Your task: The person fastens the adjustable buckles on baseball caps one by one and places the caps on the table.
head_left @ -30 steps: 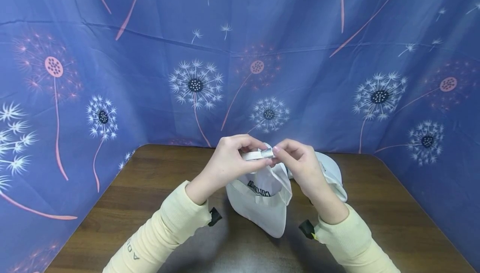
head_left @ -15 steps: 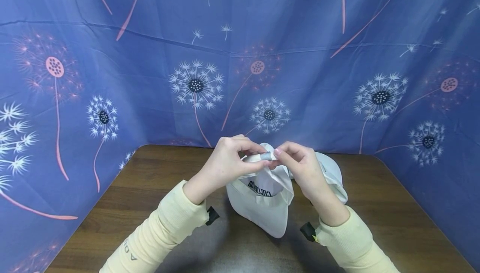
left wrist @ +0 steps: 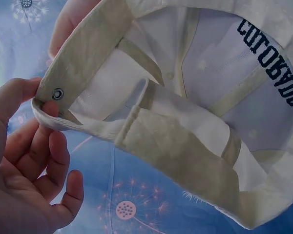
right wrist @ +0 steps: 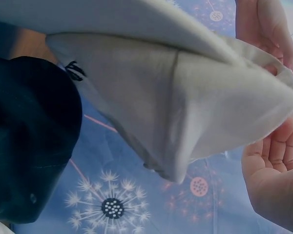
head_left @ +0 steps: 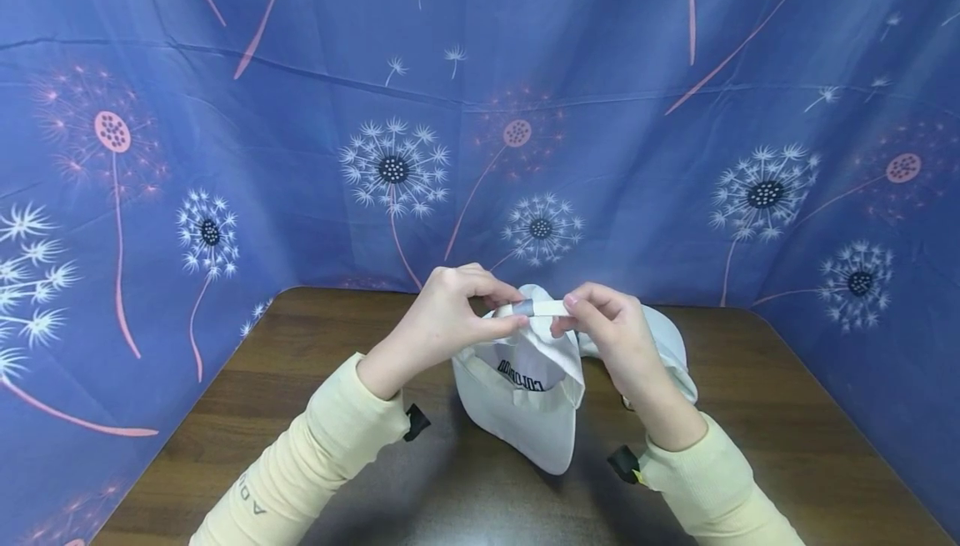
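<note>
A white baseball cap (head_left: 517, 421) is held upside-down over the table, crown inside facing up, with dark mirrored lettering (left wrist: 271, 63) on its front panel. My left hand (head_left: 442, 317) pinches its back strap (head_left: 551, 308) close to a grey band (head_left: 522, 308). The strap's other part is pinched by my right hand (head_left: 611, 325), a little to the right. In the left wrist view, the left hand's fingertips are at the strap end beside a metal snap (left wrist: 57, 94). White fabric (right wrist: 136, 78) of the cap fills much of the right wrist view.
A second pale cap (head_left: 663, 338) lies behind my right hand. A dark green curved piece (right wrist: 31, 141) shows at the left of the right wrist view. The wooden table (head_left: 285, 354) meets a blue dandelion-print cloth (head_left: 300, 154) at the back and sides.
My right hand has shifted slightly right and my left hand slightly left. More white strap shows between them, and the grey band has moved left toward my left fingertips.
</note>
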`<action>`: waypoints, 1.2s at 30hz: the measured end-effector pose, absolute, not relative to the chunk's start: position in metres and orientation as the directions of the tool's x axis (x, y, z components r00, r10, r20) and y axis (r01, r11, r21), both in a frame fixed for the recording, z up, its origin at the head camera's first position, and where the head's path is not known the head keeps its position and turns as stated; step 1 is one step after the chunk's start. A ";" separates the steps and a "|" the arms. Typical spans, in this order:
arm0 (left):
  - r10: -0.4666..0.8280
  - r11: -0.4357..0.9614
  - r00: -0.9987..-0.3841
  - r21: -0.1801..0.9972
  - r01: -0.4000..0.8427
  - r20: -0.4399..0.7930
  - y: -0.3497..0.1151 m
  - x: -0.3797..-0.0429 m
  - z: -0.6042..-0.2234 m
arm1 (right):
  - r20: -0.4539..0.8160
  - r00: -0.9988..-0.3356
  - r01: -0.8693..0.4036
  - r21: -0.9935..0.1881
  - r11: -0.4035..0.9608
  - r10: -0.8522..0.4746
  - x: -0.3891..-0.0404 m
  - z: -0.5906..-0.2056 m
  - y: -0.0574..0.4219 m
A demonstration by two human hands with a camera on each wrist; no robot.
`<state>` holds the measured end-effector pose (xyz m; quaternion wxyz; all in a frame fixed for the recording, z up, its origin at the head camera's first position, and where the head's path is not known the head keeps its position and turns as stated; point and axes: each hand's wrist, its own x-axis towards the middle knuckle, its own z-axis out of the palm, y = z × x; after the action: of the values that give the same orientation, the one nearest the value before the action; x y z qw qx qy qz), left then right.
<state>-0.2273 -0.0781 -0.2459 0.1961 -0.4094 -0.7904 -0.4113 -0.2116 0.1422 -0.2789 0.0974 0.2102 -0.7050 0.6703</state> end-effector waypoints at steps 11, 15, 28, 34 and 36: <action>0.487 0.327 -0.611 0.519 0.790 0.624 -0.079 -0.229 -0.245 | 0.372 -0.915 -0.375 -0.927 -0.015 -0.157 -0.213 -0.285 0.147; 0.485 0.333 -0.615 0.519 0.787 0.622 -0.079 -0.230 -0.245 | 0.364 -0.920 -0.365 -0.931 -0.019 -0.143 -0.213 -0.286 0.149; 0.470 0.365 -0.642 0.529 0.766 0.606 -0.079 -0.231 -0.247 | 0.339 -0.933 -0.339 -0.941 -0.028 -0.123 -0.212 -0.289 0.153; 0.463 0.384 -0.658 0.535 0.753 0.594 -0.078 -0.231 -0.247 | 0.407 -0.904 -0.411 -0.912 0.004 -0.131 -0.211 -0.288 0.153; 0.461 0.390 -0.669 0.544 0.743 0.583 -0.079 -0.230 -0.247 | 0.429 -0.895 -0.437 -0.898 0.050 -0.120 -0.210 -0.287 0.152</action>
<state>-0.2304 -0.0788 -0.2469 0.1713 -0.3690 -0.8159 -0.4108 -0.2102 0.1520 -0.2870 0.1199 0.1950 -0.7147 0.6609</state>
